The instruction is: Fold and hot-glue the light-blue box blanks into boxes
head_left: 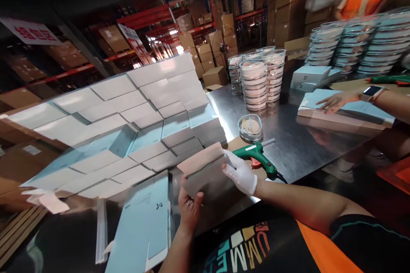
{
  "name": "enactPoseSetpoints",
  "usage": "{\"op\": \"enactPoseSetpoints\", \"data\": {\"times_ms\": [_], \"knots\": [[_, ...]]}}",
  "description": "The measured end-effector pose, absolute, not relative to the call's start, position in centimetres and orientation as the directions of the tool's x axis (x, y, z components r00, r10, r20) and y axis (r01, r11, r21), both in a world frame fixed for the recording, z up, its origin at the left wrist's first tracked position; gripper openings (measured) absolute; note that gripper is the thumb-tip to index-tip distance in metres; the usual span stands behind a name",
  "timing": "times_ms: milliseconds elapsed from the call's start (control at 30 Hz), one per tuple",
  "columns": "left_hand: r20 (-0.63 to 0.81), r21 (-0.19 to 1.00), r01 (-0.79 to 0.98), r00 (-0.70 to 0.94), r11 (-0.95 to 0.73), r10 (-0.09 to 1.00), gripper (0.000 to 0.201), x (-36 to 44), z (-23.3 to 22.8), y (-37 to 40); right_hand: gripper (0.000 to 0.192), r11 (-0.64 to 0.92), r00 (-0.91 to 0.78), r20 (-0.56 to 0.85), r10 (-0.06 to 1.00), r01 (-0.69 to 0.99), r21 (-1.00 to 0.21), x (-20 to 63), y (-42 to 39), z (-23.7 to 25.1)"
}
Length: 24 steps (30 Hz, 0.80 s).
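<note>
I count one flat carton blank [206, 175] in my hands, one green glue gun [256, 156] on the table [297, 140], and one single lidded dish [250, 127] standing alone just beyond the gun. Behind that dish I make out roughly five stacks of dishes [258, 79]; their back rows overlap, so I cannot be exact. To my left, folded boxes [128, 123] form a wide sloping wall, too many and too blurred to count. One more flat blank [144, 226] lies at the near edge by my left arm.

My left hand [188, 209], bare, is half closed on the carton blank's near edge, thumb on top and fingers curled under. My right hand [240, 172], in a white glove, pinches the blank's far right side with the fingers pressed flat against the upper flap. Both hands hold it just above the near part of the table, in front of my chest.

The blank's long axis runs from lower left to upper right, its pinkish flap tilted up and away from me. The glue gun lies just beside my right hand, nozzle pointing away to the upper right, cord trailing toward me.

Across the table, another person's hand [336, 101] rests on a pile of flat blanks [349, 113].
</note>
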<state>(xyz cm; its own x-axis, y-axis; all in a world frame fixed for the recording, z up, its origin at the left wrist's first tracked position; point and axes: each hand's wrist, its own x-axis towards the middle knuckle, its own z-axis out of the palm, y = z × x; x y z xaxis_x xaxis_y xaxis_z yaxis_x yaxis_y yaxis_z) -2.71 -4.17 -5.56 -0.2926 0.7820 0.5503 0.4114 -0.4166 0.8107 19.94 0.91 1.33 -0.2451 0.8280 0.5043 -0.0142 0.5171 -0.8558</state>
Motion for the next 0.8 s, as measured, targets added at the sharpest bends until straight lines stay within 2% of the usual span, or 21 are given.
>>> {"op": "enactPoseSetpoints", "data": {"times_ms": [67,133,233,300,333,367,433,500,567,633,733,800], "knots": [[0.609,0.782,0.421,-0.363,-0.459,0.705,0.067,-2.2,-5.3,-3.9,0.041,0.476,-0.132,0.467,0.874,0.042,-0.879,18.8,1.3,1.4],[0.668,0.733,0.458,-0.342,-0.503,0.661,0.068,-2.1,-5.3,-3.7,0.041,0.483,-0.053,0.480,0.875,0.092,-0.871,18.3,1.8,1.2],[0.697,0.677,0.514,-0.219,-0.527,0.682,0.059,-2.8,-5.2,-3.7,0.043,0.533,-0.065,0.530,0.846,0.152,-0.832,19.7,2.8,1.2],[0.693,0.677,0.530,-0.222,-0.512,0.686,0.054,-3.4,-5.0,-4.1,0.036,0.564,-0.105,0.556,0.825,0.230,-0.793,22.1,3.6,1.7],[0.692,0.686,0.529,-0.259,-0.500,0.674,0.052,-3.7,-4.9,-4.3,0.034,0.553,-0.122,0.546,0.829,0.332,-0.764,23.6,4.0,2.1],[0.689,0.696,0.526,-0.300,-0.488,0.660,0.052,-3.9,-4.8,-4.6,0.034,0.494,-0.138,0.493,0.859,0.479,-0.726,25.2,4.3,2.4],[0.682,0.712,0.524,-0.358,-0.468,0.637,0.053,-4.1,-5.1,-4.9,0.038,0.260,-0.121,0.268,0.956,0.772,-0.580,28.0,4.7,2.6],[0.693,0.700,0.533,-0.345,-0.475,0.633,0.055,-3.8,-5.6,-4.9,0.042,0.051,-0.045,0.024,0.999,0.890,-0.453,30.0,4.8,2.2],[0.719,0.663,0.548,-0.276,-0.511,0.638,0.057,-3.3,-6.2,-4.6,0.049,-0.018,-0.023,-0.086,0.996,0.894,-0.447,31.2,4.9,1.4],[0.742,0.629,0.552,-0.219,-0.547,0.633,0.058,-2.7,-6.4,-4.2,0.052,-0.019,-0.029,-0.093,0.995,0.877,-0.479,31.9,5.0,0.7],[0.720,0.660,0.528,-0.241,-0.535,0.651,0.057,-2.3,-5.5,-3.7,0.048,-0.004,-0.043,-0.078,0.996,0.853,-0.521,32.7,5.1,0.2],[0.683,0.709,0.492,-0.297,-0.506,0.668,0.059,-2.1,-4.5,-3.3,0.050,0.012,-0.007,0.011,1.000,0.827,-0.562,32.9,4.7,0.1]]}}
